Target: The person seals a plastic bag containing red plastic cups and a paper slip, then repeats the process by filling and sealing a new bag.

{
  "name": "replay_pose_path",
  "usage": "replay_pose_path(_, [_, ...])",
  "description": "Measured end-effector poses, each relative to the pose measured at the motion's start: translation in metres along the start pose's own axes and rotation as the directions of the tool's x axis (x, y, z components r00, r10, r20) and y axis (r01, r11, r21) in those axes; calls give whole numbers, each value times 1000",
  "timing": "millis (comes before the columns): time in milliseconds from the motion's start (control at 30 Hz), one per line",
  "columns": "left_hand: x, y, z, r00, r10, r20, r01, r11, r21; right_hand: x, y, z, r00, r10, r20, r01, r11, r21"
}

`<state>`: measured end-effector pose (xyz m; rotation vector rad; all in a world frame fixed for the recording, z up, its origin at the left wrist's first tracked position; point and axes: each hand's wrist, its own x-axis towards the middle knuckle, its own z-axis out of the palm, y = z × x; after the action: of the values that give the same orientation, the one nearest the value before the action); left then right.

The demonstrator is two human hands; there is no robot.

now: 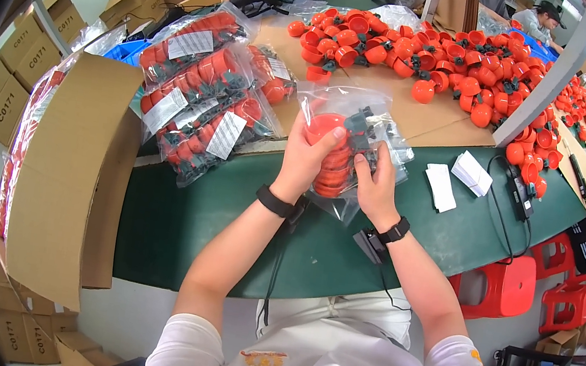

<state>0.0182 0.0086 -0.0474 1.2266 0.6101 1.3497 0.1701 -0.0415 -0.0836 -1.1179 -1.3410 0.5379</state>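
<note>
Hands meet at the centre of the frame over a green table [227, 226], both closed on one clear plastic bag [346, 149] stuffed with orange round parts. The left hand [308, 157] wraps the bag's left side, fingers curled shut round the stack of orange pieces inside. The right hand [377, 183] pinches the bag's right side, thumb and fingers pressed into the plastic near a dark fitting [358, 122] that shows at the bag's top. Each wrist carries a black band, and a thin cable hangs from the bands down toward the lower frame.

Left of the hands, in the upper left middle of the frame, filled bags [204, 92] with white paper labels lie heaped against each other. Further left stands a big open cardboard box [66, 173]. Across the upper centre and right, loose orange parts [430, 56] with dark fittings lie spread on flat brown cardboard [429, 120]. Just right of the hands lie two small stacks of white slips [458, 178]. Red plastic stools [511, 285] stand at the lower right. Other people sit at the upper edge and the right edge of the frame
</note>
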Motion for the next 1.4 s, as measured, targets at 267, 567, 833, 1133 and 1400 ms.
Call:
replay_pose_path(267, [-4, -3, 0, 998, -22, 58, 17, 996, 93, 34, -16, -9, 996, 86, 39, -95, 882, 462])
replay_pose_path(567, [-7, -10, 1, 996, -17, 90, 3, 987, 161, 33, -5, 5, 988, 146, -41, -117, 904, 410])
replay_pose_path(833, [-8, -14, -11, 991, -65, 120, 39, 977, 210, 66, 19, -26, 990, -126, 65, 89, 910, 405])
replay_pose_path(1133, [-3, -11, -13, 980, -147, 135, 120, 975, 186, 211, 127, -155, 923, 54, 381, 364, 204, -909])
replay_pose_path(1400, [-1, -6, -20, 963, -175, 206, 159, 983, 92, 218, 125, -155, 847, 137, 514, 314, 652, -690])
